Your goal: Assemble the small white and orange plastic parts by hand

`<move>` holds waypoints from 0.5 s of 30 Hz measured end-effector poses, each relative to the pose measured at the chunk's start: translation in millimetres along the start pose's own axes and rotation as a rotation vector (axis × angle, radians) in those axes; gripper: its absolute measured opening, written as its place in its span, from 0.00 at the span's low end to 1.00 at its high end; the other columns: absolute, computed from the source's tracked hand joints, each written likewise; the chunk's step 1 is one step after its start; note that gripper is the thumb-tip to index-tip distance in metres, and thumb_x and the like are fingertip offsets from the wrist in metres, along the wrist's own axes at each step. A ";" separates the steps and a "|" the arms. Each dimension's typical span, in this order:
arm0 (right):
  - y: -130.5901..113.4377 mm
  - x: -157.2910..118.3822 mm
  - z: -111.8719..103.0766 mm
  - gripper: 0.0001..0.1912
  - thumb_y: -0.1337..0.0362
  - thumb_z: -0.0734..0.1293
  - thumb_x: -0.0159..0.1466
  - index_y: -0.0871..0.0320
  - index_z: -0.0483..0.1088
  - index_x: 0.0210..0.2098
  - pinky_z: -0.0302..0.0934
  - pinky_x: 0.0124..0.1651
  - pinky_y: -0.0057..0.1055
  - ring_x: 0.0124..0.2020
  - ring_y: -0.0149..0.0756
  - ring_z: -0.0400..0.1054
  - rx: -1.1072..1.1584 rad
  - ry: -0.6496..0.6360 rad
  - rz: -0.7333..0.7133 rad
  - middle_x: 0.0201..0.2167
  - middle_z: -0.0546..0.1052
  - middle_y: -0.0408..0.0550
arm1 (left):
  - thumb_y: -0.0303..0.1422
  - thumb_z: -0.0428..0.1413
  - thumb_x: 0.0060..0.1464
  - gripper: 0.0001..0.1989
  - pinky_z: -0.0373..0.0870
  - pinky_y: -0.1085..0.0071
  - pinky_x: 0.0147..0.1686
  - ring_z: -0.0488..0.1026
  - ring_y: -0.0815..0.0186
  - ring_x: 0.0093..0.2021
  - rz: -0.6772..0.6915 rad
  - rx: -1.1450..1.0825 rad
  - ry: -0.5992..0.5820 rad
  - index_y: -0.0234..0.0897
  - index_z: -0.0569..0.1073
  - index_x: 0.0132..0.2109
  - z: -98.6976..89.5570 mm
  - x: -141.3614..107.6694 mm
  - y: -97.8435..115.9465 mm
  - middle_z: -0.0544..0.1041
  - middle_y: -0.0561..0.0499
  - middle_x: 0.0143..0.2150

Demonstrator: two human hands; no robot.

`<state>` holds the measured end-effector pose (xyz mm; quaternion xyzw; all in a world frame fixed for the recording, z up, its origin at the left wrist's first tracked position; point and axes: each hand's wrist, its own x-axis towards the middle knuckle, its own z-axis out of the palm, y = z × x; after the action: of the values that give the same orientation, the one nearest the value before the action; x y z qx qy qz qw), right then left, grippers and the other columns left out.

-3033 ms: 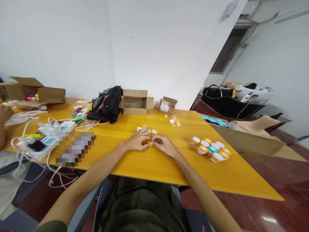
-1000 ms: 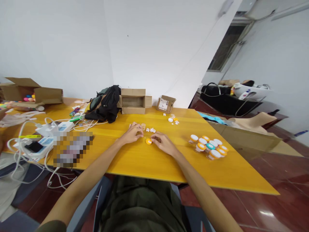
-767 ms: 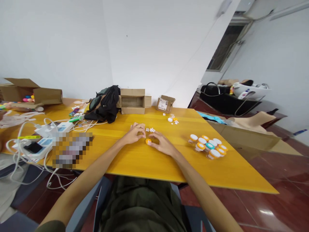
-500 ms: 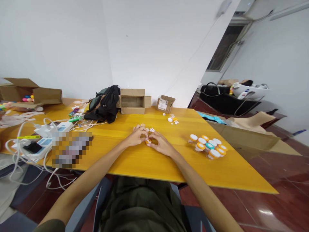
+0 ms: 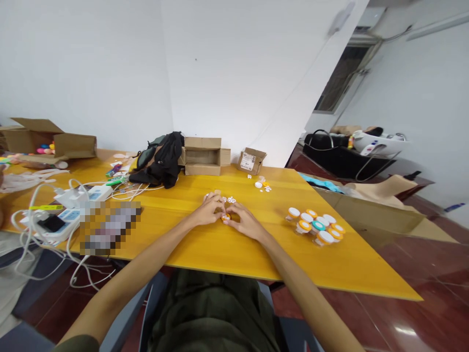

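Note:
A small orange lid [image 5: 226,218] with something white in it is between my two hands near the middle of the table. My right hand [image 5: 242,221] is closed on its right side with thumb and forefinger. My left hand [image 5: 209,210] has its fingertips pinched together at the lid's left edge; whatever they grip is too small to make out. Just beyond the fingers lie several small white cut-out pieces [image 5: 231,200]. To the right stand several clear jars [image 5: 304,225] with white, orange and teal lids, grouped close together.
More loose lids and white pieces [image 5: 258,185] lie farther back, near a small carton [image 5: 252,161] and an open cardboard box [image 5: 202,156]. A black bag [image 5: 161,161] lies at the back left. Power strips [image 5: 69,215] with tangled white cables and a blurred-out object [image 5: 112,228] occupy the left.
The whole view has shifted slightly. My left fingertips have drawn closer together at the lid's edge; my right hand keeps its grip.

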<state>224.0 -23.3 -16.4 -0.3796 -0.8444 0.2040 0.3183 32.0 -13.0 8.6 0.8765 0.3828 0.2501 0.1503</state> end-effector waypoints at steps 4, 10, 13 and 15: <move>-0.2 -0.1 -0.3 0.05 0.64 0.70 0.60 0.55 0.73 0.37 0.63 0.48 0.38 0.42 0.41 0.69 0.004 -0.004 0.001 0.38 0.74 0.48 | 0.28 0.56 0.55 0.06 0.58 0.57 0.52 0.62 0.58 0.48 -0.004 0.006 -0.002 0.40 0.75 0.30 0.7 0.1 -0.4 0.72 0.49 0.42; 1.3 -0.4 0.4 0.06 0.63 0.70 0.60 0.54 0.73 0.37 0.63 0.47 0.38 0.42 0.41 0.69 0.000 -0.004 0.005 0.37 0.74 0.47 | 0.29 0.56 0.55 0.06 0.58 0.57 0.53 0.62 0.58 0.48 0.001 -0.007 -0.002 0.40 0.76 0.31 0.7 -0.1 -1.3 0.72 0.49 0.42; 2.4 -0.2 1.0 0.06 0.62 0.70 0.60 0.54 0.72 0.37 0.63 0.48 0.37 0.42 0.41 0.69 0.000 -0.005 -0.002 0.38 0.73 0.47 | 0.29 0.56 0.55 0.06 0.58 0.57 0.53 0.62 0.58 0.48 -0.007 -0.010 -0.005 0.40 0.76 0.31 0.8 -0.1 -1.9 0.72 0.49 0.42; 3.5 0.0 1.5 0.06 0.62 0.70 0.61 0.54 0.72 0.37 0.63 0.48 0.37 0.42 0.40 0.69 0.001 -0.006 -0.010 0.38 0.73 0.47 | 0.29 0.56 0.56 0.06 0.58 0.57 0.53 0.62 0.58 0.49 -0.006 -0.011 -0.005 0.40 0.77 0.32 0.8 0.0 -2.1 0.72 0.49 0.42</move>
<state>224.7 -21.2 -19.5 -0.3747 -0.8470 0.2042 0.3171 31.2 -11.8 7.0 0.8752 0.3836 0.2495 0.1569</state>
